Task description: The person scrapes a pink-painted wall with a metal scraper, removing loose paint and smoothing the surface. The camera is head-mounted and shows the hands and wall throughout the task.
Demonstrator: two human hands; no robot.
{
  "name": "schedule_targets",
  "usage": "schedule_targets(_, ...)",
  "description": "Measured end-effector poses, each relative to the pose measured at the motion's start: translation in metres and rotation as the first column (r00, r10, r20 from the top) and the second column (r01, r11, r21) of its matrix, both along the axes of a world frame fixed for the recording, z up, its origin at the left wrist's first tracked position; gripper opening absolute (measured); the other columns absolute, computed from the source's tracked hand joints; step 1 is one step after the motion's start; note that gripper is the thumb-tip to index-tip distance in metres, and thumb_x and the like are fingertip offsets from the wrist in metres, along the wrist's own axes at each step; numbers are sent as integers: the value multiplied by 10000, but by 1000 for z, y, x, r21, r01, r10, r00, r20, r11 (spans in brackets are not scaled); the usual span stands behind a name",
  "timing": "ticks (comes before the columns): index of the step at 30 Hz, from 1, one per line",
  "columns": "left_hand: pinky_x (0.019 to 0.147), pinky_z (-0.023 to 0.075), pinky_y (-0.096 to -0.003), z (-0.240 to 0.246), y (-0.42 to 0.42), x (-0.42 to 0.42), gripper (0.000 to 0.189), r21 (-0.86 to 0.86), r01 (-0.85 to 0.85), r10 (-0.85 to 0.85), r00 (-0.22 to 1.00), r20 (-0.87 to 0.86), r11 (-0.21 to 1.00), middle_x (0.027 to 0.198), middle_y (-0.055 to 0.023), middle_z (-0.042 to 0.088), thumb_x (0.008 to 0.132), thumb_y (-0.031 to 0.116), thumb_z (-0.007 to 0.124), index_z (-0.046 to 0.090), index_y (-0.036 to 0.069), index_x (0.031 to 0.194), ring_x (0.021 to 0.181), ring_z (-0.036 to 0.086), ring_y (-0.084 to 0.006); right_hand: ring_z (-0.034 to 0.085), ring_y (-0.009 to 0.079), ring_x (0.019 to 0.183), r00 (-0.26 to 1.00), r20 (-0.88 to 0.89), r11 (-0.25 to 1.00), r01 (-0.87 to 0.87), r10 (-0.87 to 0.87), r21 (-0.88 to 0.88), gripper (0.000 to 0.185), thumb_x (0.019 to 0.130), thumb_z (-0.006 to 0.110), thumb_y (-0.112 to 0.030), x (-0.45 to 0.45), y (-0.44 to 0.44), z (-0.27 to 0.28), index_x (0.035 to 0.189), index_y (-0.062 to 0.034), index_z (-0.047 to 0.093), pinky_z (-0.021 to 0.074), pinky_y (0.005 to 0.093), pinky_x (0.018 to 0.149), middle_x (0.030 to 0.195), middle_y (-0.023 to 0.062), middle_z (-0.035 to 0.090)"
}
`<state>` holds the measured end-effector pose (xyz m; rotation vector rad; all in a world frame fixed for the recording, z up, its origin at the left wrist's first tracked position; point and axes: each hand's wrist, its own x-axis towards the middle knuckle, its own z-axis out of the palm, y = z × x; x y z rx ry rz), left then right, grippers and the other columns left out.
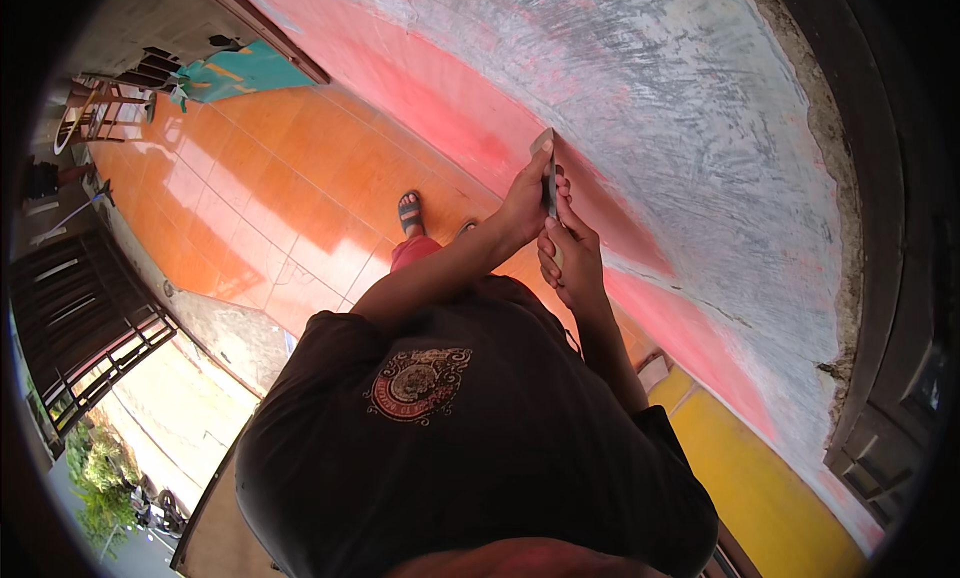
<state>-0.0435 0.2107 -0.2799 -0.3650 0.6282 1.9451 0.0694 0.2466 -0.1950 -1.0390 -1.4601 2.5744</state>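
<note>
My right hand [574, 261] is wrapped around the pale handle of a scraper [553, 191], which looks like a putty knife. Its metal blade is seen nearly edge-on and points away from my body. Alongside it, my left hand [527, 199] grips the blade, with the thumb lying near its far end. Fingers of both hands hide parts of the tool. Just beyond is a wall [720, 127] with pink paint and a large grey, scuffed patch. Whether the blade touches the wall, I cannot tell.
Orange floor tiles [300, 158] lie to the left, with a sandalled foot [410, 212] on them. A dark wooden frame [874, 203] edges the wall at right, beside broken plaster. A chair [101, 116] stands far left, above a dark metal gate [67, 308]. Yellow floor [750, 473] shows lower right.
</note>
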Motion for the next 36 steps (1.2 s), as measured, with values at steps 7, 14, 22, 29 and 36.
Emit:
schedule_targets(7, 605, 450, -263, 15, -1, -10, 426, 26, -177, 177, 984, -21, 984, 781, 50, 436, 1005, 609, 614, 464, 214, 1064, 682, 464, -85, 375, 58, 440, 997, -10, 993, -76, 77, 90, 558, 1088, 484, -119, -8, 2, -4, 1628, -128, 341, 332, 211, 370, 715, 11, 479)
schedule_targets(14, 589, 445, -247, 10, -2, -12, 478, -29, -64, 66, 995, 80, 998, 815, 39, 432, 981, 623, 644, 459, 234, 1186, 677, 454, -88, 386, 55, 426, 991, -115, 998, -57, 60, 34, 583, 1084, 476, -99, -12, 2, -1, 1641, -96, 306, 357, 222, 365, 714, 9, 487)
schedule_targets(22, 599, 512, -274, 3, 0, -8, 567, -97, -63, 66, 997, 27, 993, 723, -15, 542, 949, 658, 660, 510, 118, 866, 636, 541, -130, 391, 51, 434, 1000, 0, 999, -23, 23, -40, 580, 1093, 471, -119, -12, -5, 6, 1646, -120, 297, 354, 214, 374, 726, 5, 490)
schedule_targets(29, 588, 501, -270, 3, -2, -15, 581, -132, 15, -10, 999, 35, 991, 715, -12, 517, 937, 680, 659, 500, 125, 874, 632, 514, -125, 367, 57, 446, 999, 38, 1000, -21, 21, 5, 602, 1091, 456, -98, -18, -6, 0, 1660, -159, 268, 334, 207, 378, 725, 14, 461)
schedule_targets(36, 597, 435, -242, 14, -8, -25, 483, -90, -48, 51, 998, 37, 995, 815, 49, 422, 968, 640, 653, 443, 211, 1043, 666, 442, -72, 388, 49, 447, 999, 5, 997, -52, 51, 55, 578, 1091, 460, -109, -29, -8, 2, 1646, -121, 299, 357, 213, 375, 716, 7, 468)
